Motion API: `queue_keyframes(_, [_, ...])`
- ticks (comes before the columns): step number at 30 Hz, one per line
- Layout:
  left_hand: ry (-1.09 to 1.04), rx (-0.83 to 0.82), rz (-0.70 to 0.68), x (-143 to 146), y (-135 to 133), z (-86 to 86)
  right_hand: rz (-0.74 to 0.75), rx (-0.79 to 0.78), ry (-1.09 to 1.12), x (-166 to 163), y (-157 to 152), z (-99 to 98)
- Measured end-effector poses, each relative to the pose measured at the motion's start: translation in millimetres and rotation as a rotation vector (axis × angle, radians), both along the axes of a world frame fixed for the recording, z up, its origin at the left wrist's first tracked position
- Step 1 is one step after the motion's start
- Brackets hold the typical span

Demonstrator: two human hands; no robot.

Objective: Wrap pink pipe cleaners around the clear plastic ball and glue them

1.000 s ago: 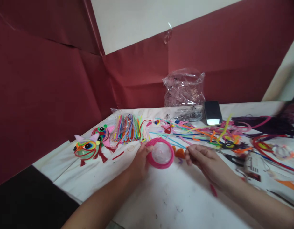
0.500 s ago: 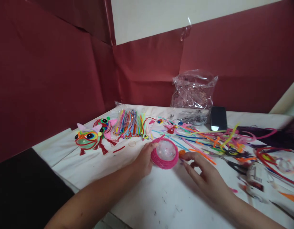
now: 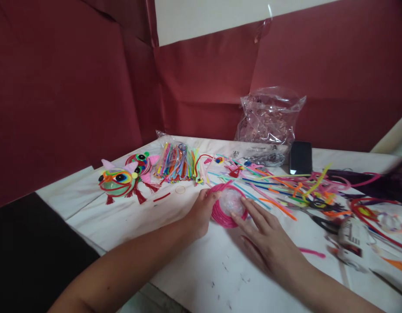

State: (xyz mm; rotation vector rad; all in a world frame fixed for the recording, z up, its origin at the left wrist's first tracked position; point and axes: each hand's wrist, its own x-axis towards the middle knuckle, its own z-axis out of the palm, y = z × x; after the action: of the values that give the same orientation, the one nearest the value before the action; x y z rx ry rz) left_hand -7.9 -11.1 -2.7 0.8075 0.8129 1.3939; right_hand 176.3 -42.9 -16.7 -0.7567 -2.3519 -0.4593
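Note:
My left hand (image 3: 201, 213) grips the left side of a clear plastic ball (image 3: 231, 202) wound with bright pink pipe cleaner (image 3: 223, 217), the thumb lying over the pink coils. From the right, my right hand (image 3: 264, 232) closes on the same ball, with its thumb and fingertips on the bare clear part and the right rim. Both hands hold it just above the white table (image 3: 201, 278). Whether anything small sits under my right fingers is hidden.
Two lion-like ornaments (image 3: 118, 182) stand at left, near a bag of pipe cleaners (image 3: 178, 163). Loose pipe cleaners (image 3: 279, 182), black-handled scissors (image 3: 323, 224), a phone (image 3: 300, 158) and a white glue-gun-like tool (image 3: 349, 239) lie to the right. A clear bag (image 3: 269, 117) stands behind.
My right hand has moved left from beside the ball onto its clear part. An orange bit near its fingertips no longer shows. My left hand keeps hold of the ball.

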Motion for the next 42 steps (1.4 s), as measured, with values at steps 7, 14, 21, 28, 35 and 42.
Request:
queue_keyframes(7, [0.029, 0.003, -0.017, 2.0, -3.9, -0.3, 0.059, -0.064, 0.151, 5.5, -3.1, 6.6])
queue_keyframes(14, [0.141, 0.036, -0.001, 3.0, -9.8, 0.8, 0.012, -0.180, 0.364, 4.9, -1.3, 11.2])
queue_keyframes(21, [0.145, 0.034, -0.015, 4.1, -10.3, 1.8, 0.072, -0.072, 0.246, 6.6, -3.8, 12.8])
queue_keyframes(28, [0.191, 0.080, -0.037, 1.6, -7.6, 0.9, 0.092, -0.133, 0.295, 5.2, -6.3, 14.2])
queue_keyframes(35, [0.129, 0.192, -0.180, -9.1, -3.3, 2.5, -0.003, -0.359, 0.586, 5.2, -4.1, 17.8])
queue_keyframes(42, [0.552, 0.407, 0.012, -11.0, -9.4, 4.7, 0.029, -0.746, 0.807, -0.5, 1.9, 16.1])
